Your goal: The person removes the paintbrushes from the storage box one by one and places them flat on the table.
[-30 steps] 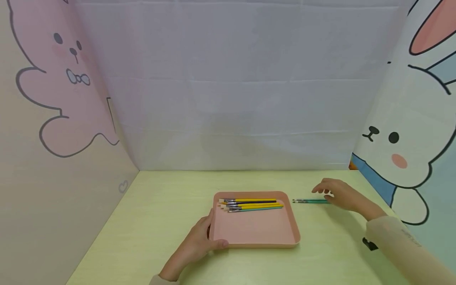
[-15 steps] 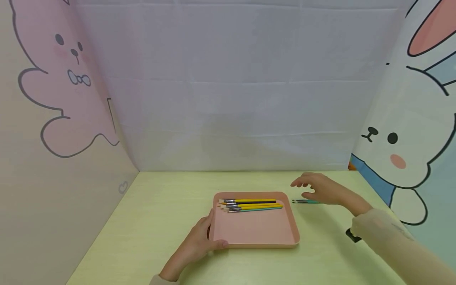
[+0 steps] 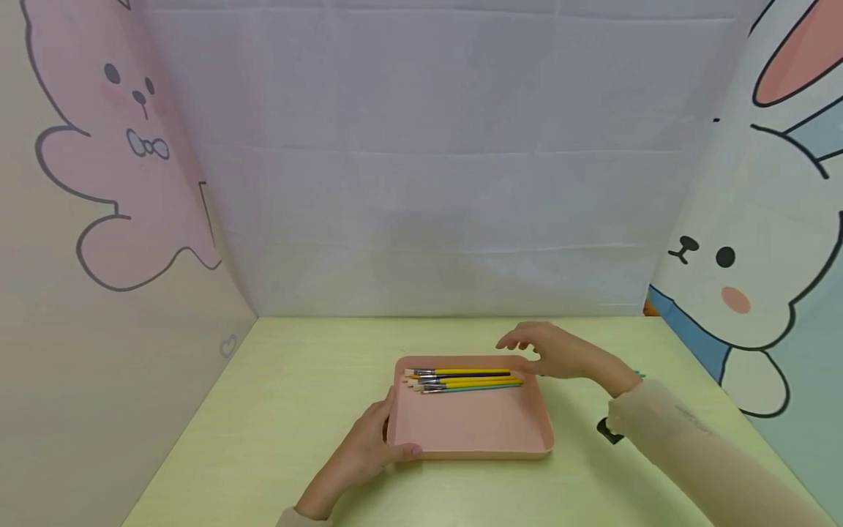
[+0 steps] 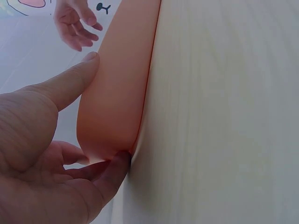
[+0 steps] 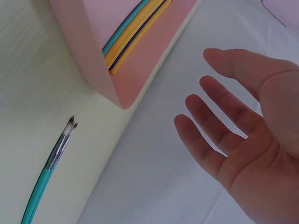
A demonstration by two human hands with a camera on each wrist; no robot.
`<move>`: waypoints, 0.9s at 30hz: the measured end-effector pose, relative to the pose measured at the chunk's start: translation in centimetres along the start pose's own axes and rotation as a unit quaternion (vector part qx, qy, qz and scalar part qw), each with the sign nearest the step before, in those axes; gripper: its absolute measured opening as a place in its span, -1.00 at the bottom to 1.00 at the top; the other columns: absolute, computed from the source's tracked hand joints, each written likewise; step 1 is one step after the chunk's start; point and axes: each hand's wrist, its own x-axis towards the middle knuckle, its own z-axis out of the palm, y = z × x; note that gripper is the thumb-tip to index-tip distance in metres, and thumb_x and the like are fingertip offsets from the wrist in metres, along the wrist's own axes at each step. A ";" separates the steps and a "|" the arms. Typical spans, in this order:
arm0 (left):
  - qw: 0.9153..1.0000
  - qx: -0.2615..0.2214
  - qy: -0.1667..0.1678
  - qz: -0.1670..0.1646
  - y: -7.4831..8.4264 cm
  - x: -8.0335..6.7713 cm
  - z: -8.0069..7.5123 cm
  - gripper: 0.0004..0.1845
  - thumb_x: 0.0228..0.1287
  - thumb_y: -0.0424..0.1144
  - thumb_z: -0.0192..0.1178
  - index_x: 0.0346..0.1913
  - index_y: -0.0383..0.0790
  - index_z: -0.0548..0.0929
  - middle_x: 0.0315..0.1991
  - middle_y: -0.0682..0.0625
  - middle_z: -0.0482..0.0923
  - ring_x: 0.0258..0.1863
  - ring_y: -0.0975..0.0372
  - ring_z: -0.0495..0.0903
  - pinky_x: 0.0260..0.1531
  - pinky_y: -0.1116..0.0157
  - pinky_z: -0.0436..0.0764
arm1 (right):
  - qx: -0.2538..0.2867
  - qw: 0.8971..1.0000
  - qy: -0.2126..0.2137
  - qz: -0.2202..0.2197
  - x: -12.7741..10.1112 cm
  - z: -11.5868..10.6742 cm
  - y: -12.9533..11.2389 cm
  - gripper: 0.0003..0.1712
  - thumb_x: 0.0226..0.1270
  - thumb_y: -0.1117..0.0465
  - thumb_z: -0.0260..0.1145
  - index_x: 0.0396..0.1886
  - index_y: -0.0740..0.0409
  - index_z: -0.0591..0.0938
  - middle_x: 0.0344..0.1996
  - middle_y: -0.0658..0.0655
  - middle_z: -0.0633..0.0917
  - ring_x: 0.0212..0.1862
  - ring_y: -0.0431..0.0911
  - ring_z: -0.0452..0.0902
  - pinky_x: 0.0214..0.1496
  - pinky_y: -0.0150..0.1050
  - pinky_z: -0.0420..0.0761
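My left hand [image 3: 364, 443] grips the near left corner of a pink tray [image 3: 470, 428]; in the left wrist view its thumb lies on the rim and its fingers [image 4: 114, 172] curl at the tray's corner. Several paintbrushes [image 3: 470, 378], with yellow, dark and teal handles, lie side by side along the tray's far side, bristles to the left. Over the tray's far right corner hovers my right hand [image 3: 560, 353], fingers relaxed and holding nothing. Two green paintbrushes [image 5: 43, 179] rest on the table right of the tray, mostly hidden under the right forearm in the head view.
The pale yellow-green table [image 3: 316, 380] ends at a white cloth backdrop [image 3: 421, 219]. Side walls carry a pink cartoon bear [image 3: 132, 183] on the left and a white rabbit [image 3: 751, 278] on the right. A black device [image 3: 609, 431] hangs under the right sleeve.
My right hand has moved left from the green paintbrushes to the tray's far right corner, carrying nothing. The left hand, the tray and the brushes have stayed in place.
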 end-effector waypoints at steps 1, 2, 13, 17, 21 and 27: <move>1.000 -0.001 0.000 -0.001 0.0 0.0 0.0 0.30 0.12 0.08 0.63 0.73 -0.24 0.00 0.50 -0.34 0.33 0.33 -0.07 0.46 0.35 -0.17 0.43 | 0.006 1.000 -0.005 0.003 0.3 0.2 -0.2 -0.58 0.43 0.37 0.43 0.26 0.14 0.70 0.12 0.11 0.72 0.05 0.09 0.67 -0.02 0.05 0.71; 1.000 -0.001 0.000 -0.001 0.0 0.0 0.0 0.30 0.12 0.08 0.63 0.73 -0.23 0.00 0.50 -0.33 0.34 0.33 -0.07 0.46 0.34 -0.17 0.43 | 0.011 1.000 -0.010 0.008 0.6 0.5 -0.4 -0.57 0.44 0.38 0.41 0.27 0.14 0.69 0.13 0.13 0.72 0.05 0.10 0.66 -0.01 0.04 0.70; 1.000 -0.004 -0.005 0.005 0.0 0.1 0.0 0.29 0.14 0.06 0.63 0.73 -0.24 -0.01 0.47 -0.30 0.36 0.27 0.00 0.49 0.31 -0.14 0.45 | 0.027 0.997 -0.068 0.026 3.4 3.5 -1.2 -0.48 0.38 0.37 0.48 0.33 0.22 0.66 0.11 0.18 0.69 0.10 0.11 0.62 0.18 0.02 0.63; 1.000 -0.007 -0.004 0.006 0.0 0.1 0.0 0.29 0.14 0.06 0.63 0.73 -0.25 -0.01 0.47 -0.30 0.36 0.27 0.01 0.49 0.31 -0.13 0.45 | 0.033 0.995 -0.090 0.040 4.1 4.4 -1.3 -0.44 0.38 0.33 0.48 0.36 0.20 0.64 0.13 0.19 0.68 0.13 0.13 0.62 0.23 0.07 0.61; 1.000 -0.006 -0.002 0.005 0.0 0.1 0.0 0.29 0.13 0.07 0.63 0.72 -0.26 0.00 0.49 -0.31 0.35 0.29 -0.01 0.49 0.32 -0.14 0.45 | 0.031 0.992 -0.113 0.039 4.7 5.1 -1.9 -0.43 0.39 0.33 0.48 0.38 0.21 0.63 0.14 0.19 0.68 0.16 0.15 0.59 0.27 0.10 0.57; 1.000 -0.004 -0.003 0.004 0.0 0.0 0.0 0.29 0.14 0.06 0.63 0.73 -0.25 -0.01 0.48 -0.30 0.35 0.30 -0.01 0.48 0.31 -0.13 0.45 | 0.017 0.989 -0.134 0.056 5.3 6.1 -2.3 -0.47 0.40 0.30 0.48 0.34 0.19 0.66 0.20 0.16 0.68 0.16 0.08 0.58 0.31 0.10 0.56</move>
